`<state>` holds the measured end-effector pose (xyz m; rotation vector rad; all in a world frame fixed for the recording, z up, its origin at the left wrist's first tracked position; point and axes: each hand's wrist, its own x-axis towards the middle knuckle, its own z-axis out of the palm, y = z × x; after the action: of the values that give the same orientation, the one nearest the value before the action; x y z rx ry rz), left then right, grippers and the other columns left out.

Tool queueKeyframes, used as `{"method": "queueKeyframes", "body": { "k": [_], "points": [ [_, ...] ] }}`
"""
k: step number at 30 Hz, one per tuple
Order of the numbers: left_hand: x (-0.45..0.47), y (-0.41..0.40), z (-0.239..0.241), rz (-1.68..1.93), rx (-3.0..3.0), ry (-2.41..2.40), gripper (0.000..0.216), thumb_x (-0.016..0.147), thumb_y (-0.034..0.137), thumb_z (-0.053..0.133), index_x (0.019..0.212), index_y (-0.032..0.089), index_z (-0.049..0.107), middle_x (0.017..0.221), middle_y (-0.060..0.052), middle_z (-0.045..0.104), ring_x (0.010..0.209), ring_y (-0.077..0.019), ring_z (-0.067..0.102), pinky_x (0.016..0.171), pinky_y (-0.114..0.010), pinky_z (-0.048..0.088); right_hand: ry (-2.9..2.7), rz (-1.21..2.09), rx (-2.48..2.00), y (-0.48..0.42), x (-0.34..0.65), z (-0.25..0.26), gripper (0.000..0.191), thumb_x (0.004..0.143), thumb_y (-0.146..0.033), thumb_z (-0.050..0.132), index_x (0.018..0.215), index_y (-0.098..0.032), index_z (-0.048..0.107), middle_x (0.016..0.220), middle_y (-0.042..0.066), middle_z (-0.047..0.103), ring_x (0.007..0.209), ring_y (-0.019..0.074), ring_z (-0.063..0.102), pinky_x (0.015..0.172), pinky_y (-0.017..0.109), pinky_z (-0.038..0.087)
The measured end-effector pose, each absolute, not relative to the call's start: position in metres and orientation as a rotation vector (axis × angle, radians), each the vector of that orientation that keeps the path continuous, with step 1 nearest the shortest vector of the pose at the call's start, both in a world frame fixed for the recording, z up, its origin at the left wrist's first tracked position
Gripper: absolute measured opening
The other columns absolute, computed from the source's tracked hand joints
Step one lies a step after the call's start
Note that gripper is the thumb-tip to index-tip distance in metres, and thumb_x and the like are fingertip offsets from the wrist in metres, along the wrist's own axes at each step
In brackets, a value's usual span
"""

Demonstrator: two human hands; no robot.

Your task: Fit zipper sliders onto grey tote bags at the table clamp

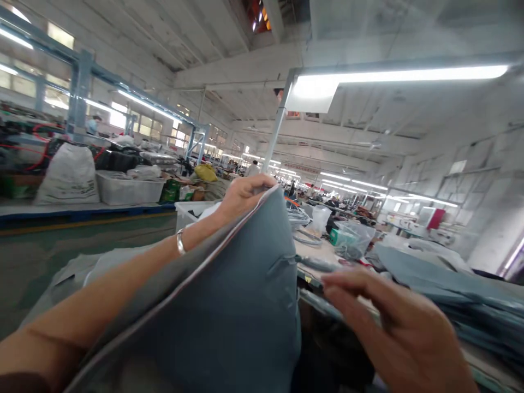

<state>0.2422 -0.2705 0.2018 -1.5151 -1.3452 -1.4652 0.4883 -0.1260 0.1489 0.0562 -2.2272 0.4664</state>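
My left hand (245,195) is raised and closed on the top corner of a grey fabric piece (233,305), which hangs down over my left forearm and fills the lower middle of the view. A silver bracelet (180,242) sits on that wrist. My right hand (393,322) is low at the right, blurred by motion, fingers loosely stretched toward the fabric's right edge and holding nothing that I can see. It hovers beside a dark narrow strip (315,265) lying on the worktable.
Stacked grey fabric pieces (429,278) lie on the table at right. A clear plastic bag (354,237) and a translucent container (320,218) stand behind. A white sack (67,174) and white bins (126,188) sit at far left. A white pole (276,134) rises centre.
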Motion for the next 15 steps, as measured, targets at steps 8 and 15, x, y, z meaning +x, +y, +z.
{"method": "queueKeyframes", "body": {
  "k": [8, 15],
  "points": [
    [0.281, -0.311, 0.143, -1.500, -1.732, -1.414, 0.009, 0.087, 0.025, 0.066, 0.087, 0.021, 0.074, 0.085, -0.005, 0.073, 0.076, -0.0166, 0.067, 0.071, -0.027, 0.052, -2.762, 0.855, 0.324, -0.086, 0.413, 0.146, 0.046, 0.100, -0.049, 0.037, 0.125, -0.024, 0.067, 0.125, 0.006, 0.067, 0.114, 0.0246, 0.061, 0.099, 0.036, 0.046],
    [0.291, -0.321, 0.119, -1.655, -1.615, -1.435, 0.005, 0.084, 0.026, 0.073, 0.088, 0.025, 0.076, 0.083, -0.003, 0.073, 0.076, -0.0173, 0.066, 0.071, -0.029, 0.052, -2.654, 1.298, 0.420, -0.079, 0.420, 0.084, 0.031, 0.090, -0.046, 0.063, 0.095, -0.016, 0.066, 0.088, 0.001, 0.062, 0.083, 0.0159, 0.056, 0.072, 0.024, 0.045]
  ]
}}
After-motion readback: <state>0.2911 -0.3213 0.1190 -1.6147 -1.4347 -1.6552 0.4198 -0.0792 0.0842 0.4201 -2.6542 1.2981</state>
